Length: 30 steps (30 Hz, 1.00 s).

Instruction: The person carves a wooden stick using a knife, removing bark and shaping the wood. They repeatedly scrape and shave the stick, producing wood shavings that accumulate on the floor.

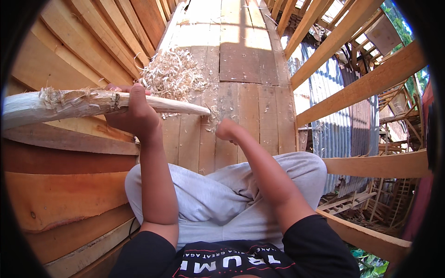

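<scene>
Plank wall point(88, 51) along left. Part-shaved wooden pole point(79, 105) held crosswise over board floor point(252, 109), left hand point(132, 116) wrapped round it. Shavings heap point(176, 74) beyond. Right hand point(227, 129) curled near pole tip; cannot tell if gripping anything. Slatted railing point(361, 88) right.

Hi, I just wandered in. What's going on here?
A person in light grey trousers is sitting on a plank floor with their legs folded. Their left hand is wrapped around a long, pale wooden stick, rough and frayed in places. Their right hand is curled just off the stick's narrow end; whether it holds anything is hard to tell. A heap of curly wood shavings lies beyond the stick, with smaller bits scattered around.
</scene>
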{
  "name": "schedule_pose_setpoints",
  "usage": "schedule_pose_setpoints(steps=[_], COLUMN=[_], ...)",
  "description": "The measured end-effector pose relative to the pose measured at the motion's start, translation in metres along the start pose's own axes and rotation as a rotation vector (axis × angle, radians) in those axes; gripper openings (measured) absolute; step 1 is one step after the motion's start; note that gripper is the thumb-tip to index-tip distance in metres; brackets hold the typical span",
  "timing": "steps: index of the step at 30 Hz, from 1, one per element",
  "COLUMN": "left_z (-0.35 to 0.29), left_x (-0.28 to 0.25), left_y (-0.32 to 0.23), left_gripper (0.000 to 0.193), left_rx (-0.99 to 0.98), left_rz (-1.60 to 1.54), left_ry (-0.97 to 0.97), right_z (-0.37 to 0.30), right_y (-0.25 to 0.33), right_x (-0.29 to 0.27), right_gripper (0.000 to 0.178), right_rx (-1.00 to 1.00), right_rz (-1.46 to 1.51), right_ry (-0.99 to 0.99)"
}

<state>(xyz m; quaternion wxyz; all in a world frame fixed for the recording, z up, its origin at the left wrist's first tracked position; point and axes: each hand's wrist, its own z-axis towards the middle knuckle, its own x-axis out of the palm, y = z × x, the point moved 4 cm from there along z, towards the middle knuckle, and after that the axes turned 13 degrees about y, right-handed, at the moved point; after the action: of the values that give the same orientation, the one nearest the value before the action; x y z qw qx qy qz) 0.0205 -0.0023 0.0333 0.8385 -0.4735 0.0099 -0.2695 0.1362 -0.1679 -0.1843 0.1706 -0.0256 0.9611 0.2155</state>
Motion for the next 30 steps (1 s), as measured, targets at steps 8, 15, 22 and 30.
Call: schedule_pose_setpoints(steps=[8,15,22,30], left_z=[-0.001,-0.005,-0.004,0.002], left_x=[0.002,0.011,0.012,0.003], left_y=[-0.002,-0.007,-0.009,0.001], left_gripper=[0.017,0.015,0.017,0.025], left_rx=[0.008,-0.013,0.008,0.002], left_rz=[0.026,-0.012,-0.040,-0.119], left_ry=[0.057,0.055,0.125,0.216], right_z=[0.001,0.027,0.034,0.036], right_y=[0.003,-0.011,-0.013,-0.013], right_x=[0.000,0.006,0.012,0.015], right_gripper=[0.031,0.036,0.036,0.036], right_rx=[0.012,0.012,0.021,-0.044], right_rz=[-0.075,-0.077,-0.070,-0.153], right_ry=[-0.038,-0.068,-0.118,-0.124])
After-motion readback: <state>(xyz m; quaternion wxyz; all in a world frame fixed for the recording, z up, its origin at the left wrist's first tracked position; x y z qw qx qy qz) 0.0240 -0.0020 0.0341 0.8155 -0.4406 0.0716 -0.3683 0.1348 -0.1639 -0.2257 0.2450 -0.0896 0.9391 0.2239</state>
